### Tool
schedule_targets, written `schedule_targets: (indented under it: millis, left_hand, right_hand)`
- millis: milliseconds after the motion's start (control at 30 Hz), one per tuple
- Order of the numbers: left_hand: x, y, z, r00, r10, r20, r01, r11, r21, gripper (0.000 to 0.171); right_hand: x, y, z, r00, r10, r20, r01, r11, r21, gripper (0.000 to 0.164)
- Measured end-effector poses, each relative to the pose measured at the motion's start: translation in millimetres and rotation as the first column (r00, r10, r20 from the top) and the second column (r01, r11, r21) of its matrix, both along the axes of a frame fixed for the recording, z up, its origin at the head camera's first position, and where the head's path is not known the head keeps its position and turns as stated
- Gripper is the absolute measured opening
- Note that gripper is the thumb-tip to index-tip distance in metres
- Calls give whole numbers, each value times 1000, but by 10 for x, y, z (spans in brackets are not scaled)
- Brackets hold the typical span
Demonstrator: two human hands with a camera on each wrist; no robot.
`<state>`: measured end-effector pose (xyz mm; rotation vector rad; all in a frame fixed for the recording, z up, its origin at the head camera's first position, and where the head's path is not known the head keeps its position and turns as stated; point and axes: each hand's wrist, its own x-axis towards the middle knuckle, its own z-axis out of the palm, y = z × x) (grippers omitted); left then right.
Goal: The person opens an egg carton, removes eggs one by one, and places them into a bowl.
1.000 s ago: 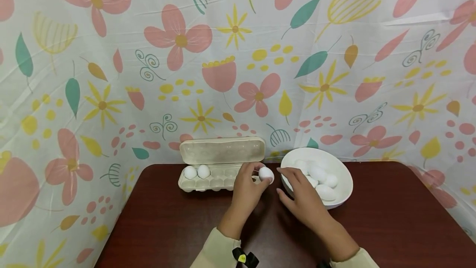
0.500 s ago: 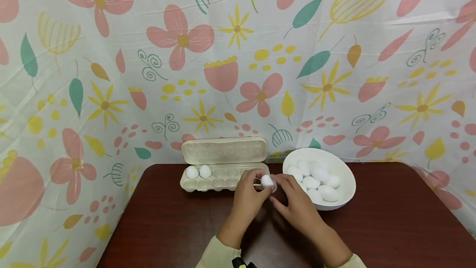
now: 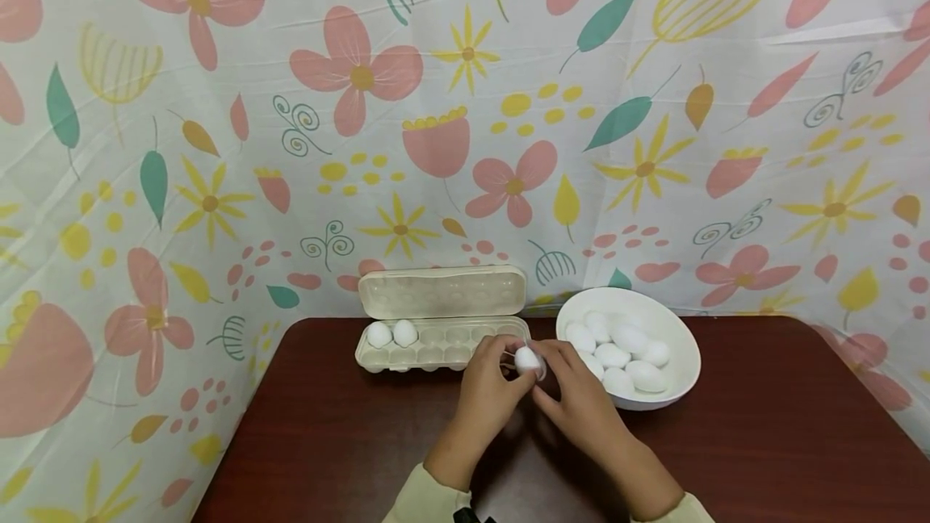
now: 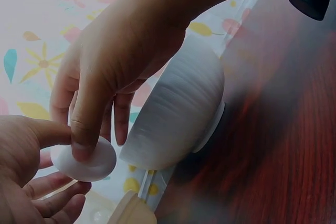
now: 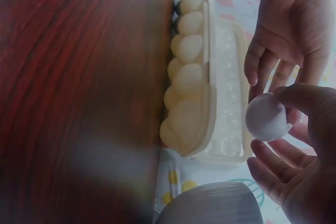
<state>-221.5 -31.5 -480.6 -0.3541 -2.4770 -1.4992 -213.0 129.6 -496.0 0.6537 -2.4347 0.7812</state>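
Observation:
A white egg [image 3: 527, 359] is held between both hands, above the table and in front of the carton's right end. My left hand [image 3: 488, 384] grips it from the left, with thumb and fingers around it. From the right, my right hand [image 3: 581, 398] pinches the same egg; in the left wrist view its thumb presses on the egg [image 4: 100, 166]. The right wrist view shows the egg [image 5: 266, 118] between the fingers of both hands. Behind the left hand stands an open egg carton [image 3: 414, 357], with two eggs [image 3: 392, 334] in its back row at the left end.
A white bowl [image 3: 683, 345] with several white eggs [image 3: 629, 339] stands to the right of the carton, close by the right hand. The carton's lid [image 3: 443, 293] leans back toward a flowered cloth [image 3: 436, 208]. Everything rests on a dark red-brown table [image 3: 349, 442].
My right hand has moved left from beside the bowl's rim and now touches the egg in my left hand. More eggs in the bowl show. The head view has shifted slightly.

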Motion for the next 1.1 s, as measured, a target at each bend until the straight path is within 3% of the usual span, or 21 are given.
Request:
schedule_targets:
  millis: [567,733,933,1100]
  left_hand:
    - [26,-49,34,999,-49,-18,48,999,-19,36]
    - [1,-80,42,996,-72,-46,69,997,-45,44]
    - [-34,-135,74,994,-54,-91,46,995,-87,47]
    - [-79,-214,111,994,-41,-103,34,997,-65,44]
  right_hand:
    - [-24,2,50,1000,17,-5,-17,1000,4,58]
    - [-31,16,57,1000,8,-15,-8,1000,-4,57]
    - [-31,33,79,1000,-3,-17,2,1000,-23,54]
    - [-38,69,91,999,-25,-29,24,999,-35,54]
